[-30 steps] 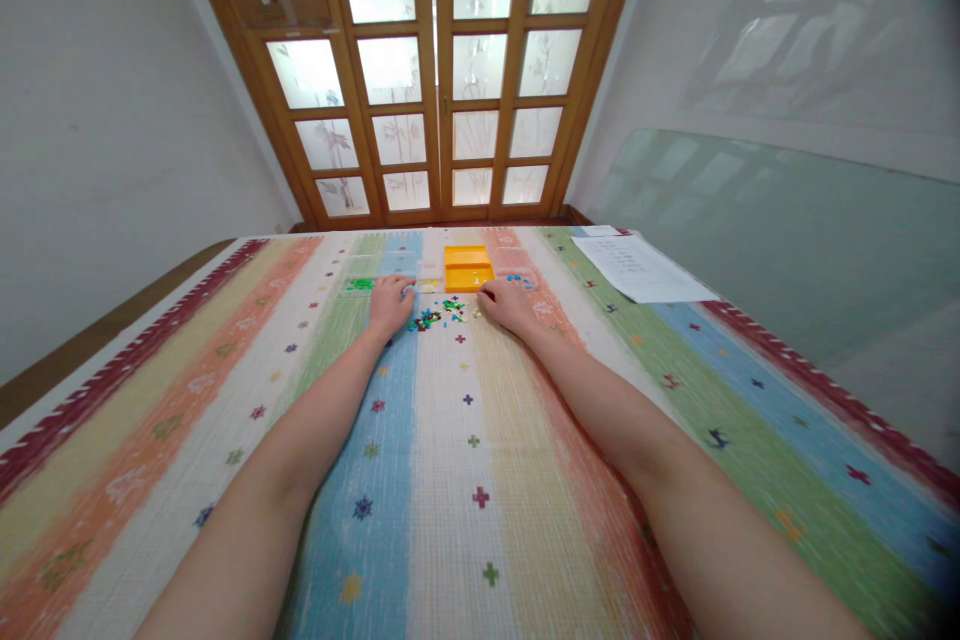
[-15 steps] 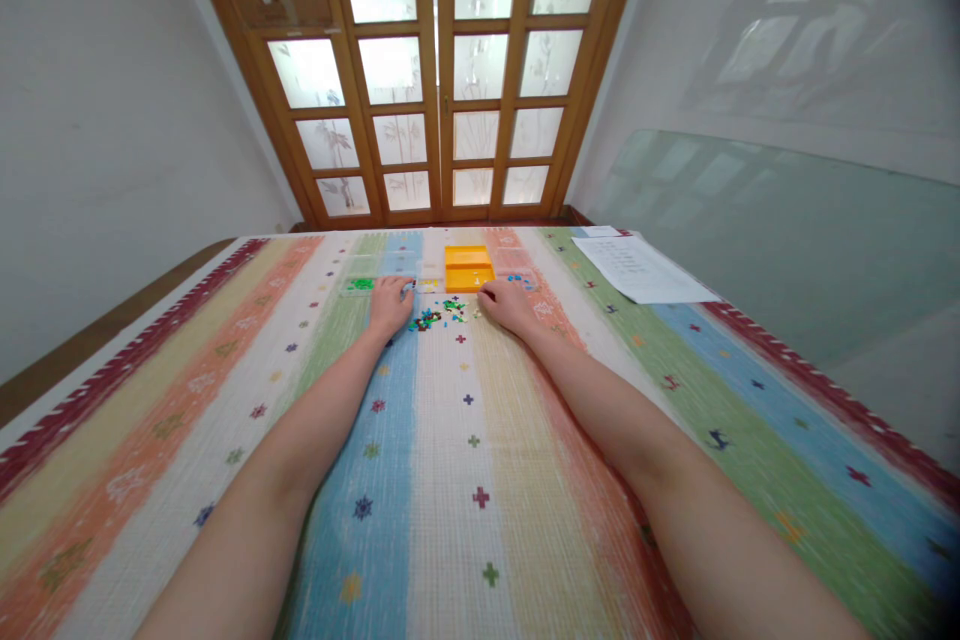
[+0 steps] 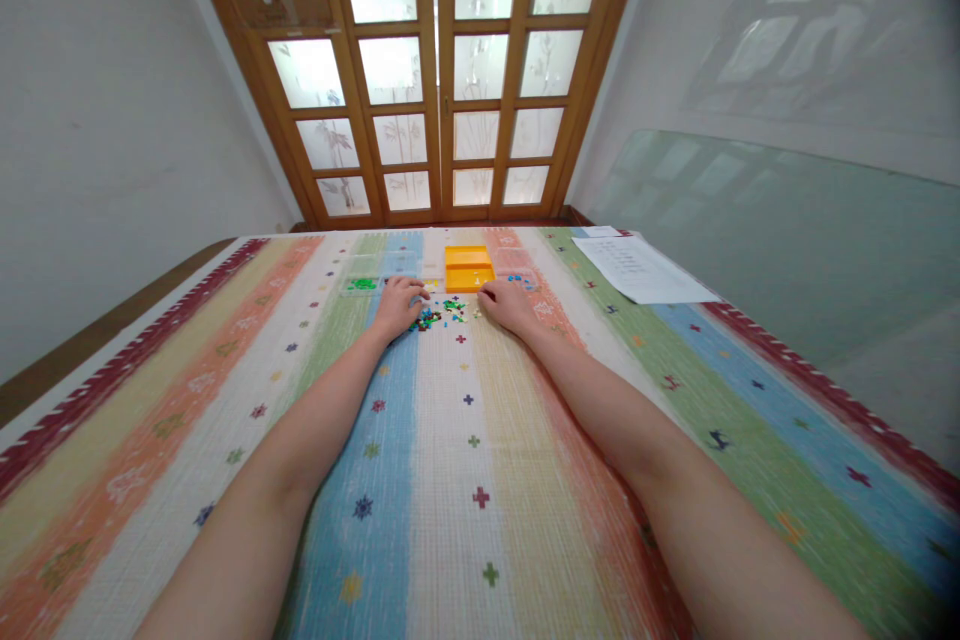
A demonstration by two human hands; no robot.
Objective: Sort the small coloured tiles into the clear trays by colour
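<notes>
Small mixed beads (image 3: 453, 308) in green, blue, dark red and pale yellow lie loose on the striped cloth. My left hand (image 3: 399, 306) is at the left edge of this pile, fingers bent over the beads; whatever its fingertips hold is too small to tell. Just right of the pile rests my right hand (image 3: 504, 305), its fingers curled near the pale beads, their contents hidden. Between and beyond the hands stands an open orange box (image 3: 469, 277) with a few small pieces inside. A clear box with green beads (image 3: 363, 285) is left of my left hand.
Another clear box with blue beads (image 3: 517, 279) sits beyond my right hand. Written paper sheets (image 3: 637, 266) lie at the table's right far side. The striped tablecloth (image 3: 450, 480) reaches toward a glazed wooden door (image 3: 442, 110).
My left hand has moved slightly right, from beside the clear boxes to the left edge of the bead pile. My right hand has stayed where it was.
</notes>
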